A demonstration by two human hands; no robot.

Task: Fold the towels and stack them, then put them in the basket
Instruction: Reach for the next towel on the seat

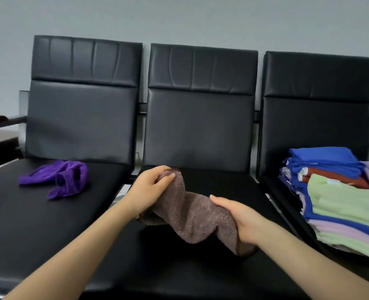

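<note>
A brown fluffy towel (192, 215) hangs slack between both hands above the middle seat (196, 276). My left hand (151, 187) pinches its far corner, near the seat back. My right hand (242, 221) grips the towel's near right edge, thumb on top. A crumpled purple towel (60, 178) lies on the left seat. On the right seat sits a stack of folded towels (344, 204) in blue, rust, lilac and light green. No basket shows in this view.
Three black padded seats with tall backs (198, 109) stand in a row against a grey wall. A metal armrest (8, 122) and a dark wooden surface lie at the far left. The folded stack covers most of the right seat.
</note>
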